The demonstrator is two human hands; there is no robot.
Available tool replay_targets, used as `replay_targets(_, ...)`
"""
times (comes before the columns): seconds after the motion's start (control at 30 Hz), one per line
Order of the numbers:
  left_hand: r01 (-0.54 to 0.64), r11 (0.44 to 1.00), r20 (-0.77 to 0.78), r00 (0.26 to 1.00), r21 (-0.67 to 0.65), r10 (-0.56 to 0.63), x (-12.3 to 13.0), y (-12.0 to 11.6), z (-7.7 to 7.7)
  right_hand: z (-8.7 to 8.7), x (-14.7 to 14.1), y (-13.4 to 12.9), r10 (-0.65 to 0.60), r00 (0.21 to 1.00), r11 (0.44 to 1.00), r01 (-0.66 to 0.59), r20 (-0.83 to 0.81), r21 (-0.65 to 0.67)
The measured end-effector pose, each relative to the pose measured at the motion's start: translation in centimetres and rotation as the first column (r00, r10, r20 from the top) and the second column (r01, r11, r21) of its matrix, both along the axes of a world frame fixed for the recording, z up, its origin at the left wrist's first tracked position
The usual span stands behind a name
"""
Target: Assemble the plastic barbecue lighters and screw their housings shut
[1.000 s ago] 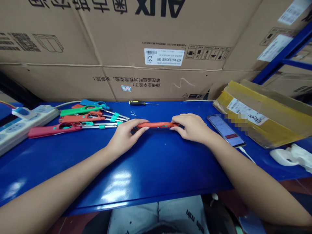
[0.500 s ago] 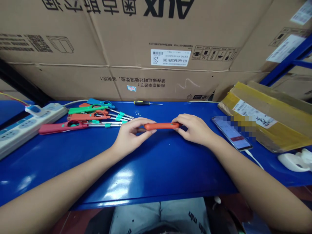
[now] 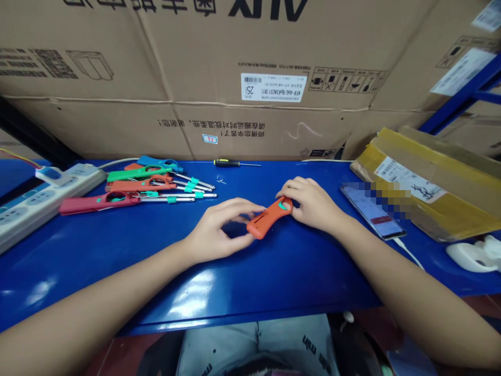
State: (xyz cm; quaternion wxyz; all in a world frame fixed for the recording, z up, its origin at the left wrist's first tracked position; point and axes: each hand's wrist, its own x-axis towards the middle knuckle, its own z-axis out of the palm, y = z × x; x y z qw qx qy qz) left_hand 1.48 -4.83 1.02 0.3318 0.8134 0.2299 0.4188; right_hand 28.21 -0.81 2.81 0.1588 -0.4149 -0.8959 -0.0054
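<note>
The orange lighter [image 3: 270, 222] is held above the bench [image 3: 250, 282], just right of the frame's centre. The right hand [image 3: 315, 204] has its grip pinched on the ringed end; the left hand [image 3: 213, 230] curves its grip around the broad end, but whether it presses there cannot be told. The lighter looks light, stiff and smooth, perhaps a little slippery, best held by the edges of its broad handle. Half a second earlier it lay level and edge-on; now it slants, showing its face and green trigger [image 3: 282, 206].
</note>
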Motion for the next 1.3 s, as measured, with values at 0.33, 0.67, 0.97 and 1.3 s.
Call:
replay_targets(0.33,0.081,0.329,0.103,0.993,-0.941,0.050,2.3,-1.9,1.7,0.1,-0.7,-0.6,0.182,0.981,0.928,-0.148,-0.069,0.343)
replay_targets(0.67,0.009,0.598,0.109,0.985,-0.802,0.132,1.8,-0.2,0.3,0.9,-2.5,-2.1,-0.183,0.650,0.974,0.021,-0.738,-0.224)
replay_targets(0.97,0.076,0.600,0.006,0.993,-0.796,-0.117,1.5,-0.6,0.6,0.1,-3.5,-1.8,-0.392,0.623,0.732,-0.235,-0.677,-0.640)
replay_targets(1.3,0.032,0.677,-0.007,0.998,-0.736,-0.055,1.7,-0.4,0.8,-0.8,-3.9,-1.4,-0.421,0.562,0.680,-0.324,-0.712,-0.658)
